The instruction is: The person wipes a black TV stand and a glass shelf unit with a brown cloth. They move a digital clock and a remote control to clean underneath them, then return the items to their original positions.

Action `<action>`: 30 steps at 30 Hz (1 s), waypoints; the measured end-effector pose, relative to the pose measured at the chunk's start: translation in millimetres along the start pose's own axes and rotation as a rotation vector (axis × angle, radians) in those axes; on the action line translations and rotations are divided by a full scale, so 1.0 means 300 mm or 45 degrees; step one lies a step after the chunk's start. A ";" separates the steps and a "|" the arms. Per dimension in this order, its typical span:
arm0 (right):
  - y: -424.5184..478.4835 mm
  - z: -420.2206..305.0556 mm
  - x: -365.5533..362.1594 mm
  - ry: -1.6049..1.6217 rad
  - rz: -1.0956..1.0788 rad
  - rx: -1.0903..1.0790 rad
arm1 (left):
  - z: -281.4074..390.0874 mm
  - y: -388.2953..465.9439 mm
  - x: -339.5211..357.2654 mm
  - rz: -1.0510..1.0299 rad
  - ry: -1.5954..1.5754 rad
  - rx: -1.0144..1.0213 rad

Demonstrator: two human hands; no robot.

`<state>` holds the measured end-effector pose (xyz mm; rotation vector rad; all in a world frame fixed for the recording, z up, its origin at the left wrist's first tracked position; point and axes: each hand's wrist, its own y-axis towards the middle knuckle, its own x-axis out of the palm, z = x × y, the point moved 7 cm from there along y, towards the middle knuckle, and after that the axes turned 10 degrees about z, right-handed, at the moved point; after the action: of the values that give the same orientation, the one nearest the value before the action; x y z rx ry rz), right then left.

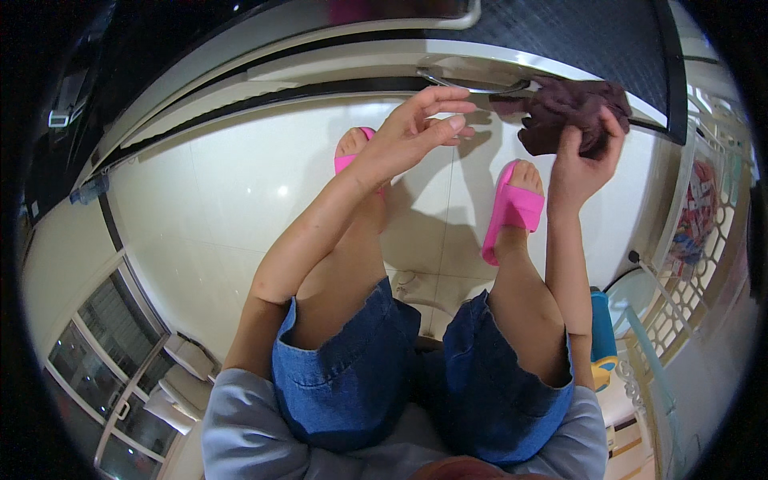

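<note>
My right hand point(579, 165) pinches a crumpled dark maroon cloth point(573, 111) between thumb and fingers. The cloth lies against the front of a pale cabinet, over the right end of a curved metal handle point(468, 87). Whether it wraps around the handle cannot be told. To the left, my left hand point(423, 123) is in the air just below the handle. Its fingers point right, slightly apart, with nothing in them.
Glossy pale floor tiles point(228, 180) stretch beneath my feet in pink slippers point(513, 210). Above the handle is a dark cabinet top point(576, 36). A teal and yellow object point(603, 336) stands beside my right arm. Cushioned chairs point(183, 375) stand near a glazed door point(114, 348).
</note>
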<state>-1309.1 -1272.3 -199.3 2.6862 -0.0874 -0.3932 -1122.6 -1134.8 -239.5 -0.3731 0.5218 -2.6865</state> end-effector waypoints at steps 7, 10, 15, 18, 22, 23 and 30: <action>-0.170 -0.269 0.313 0.274 -0.603 -0.447 | 0.087 -0.067 -0.098 0.362 -0.181 0.195; -0.226 -0.318 0.394 0.243 -0.963 -0.198 | 0.044 -0.104 -0.216 0.536 -0.179 0.177; -0.300 -0.394 0.455 0.321 -1.174 -0.266 | 0.053 -0.160 -0.272 0.644 -0.510 0.251; -0.318 -0.439 0.464 0.233 -1.318 -0.339 | 0.136 -0.192 -0.289 0.777 -0.437 0.370; -0.248 -0.515 0.468 0.103 -1.253 -0.521 | 0.271 -0.243 -0.337 1.094 0.103 0.819; -0.225 -0.512 0.460 0.033 -1.117 -0.631 | 0.296 -0.238 -0.344 1.168 0.342 0.985; -0.202 -0.414 0.467 -0.255 -0.773 -0.976 | 0.313 -0.174 -0.284 1.047 1.408 1.259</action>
<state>-1139.1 -1184.4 -152.9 1.8572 0.6912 -0.7024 -1032.5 -1083.7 -150.0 1.3146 -0.3839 -1.7619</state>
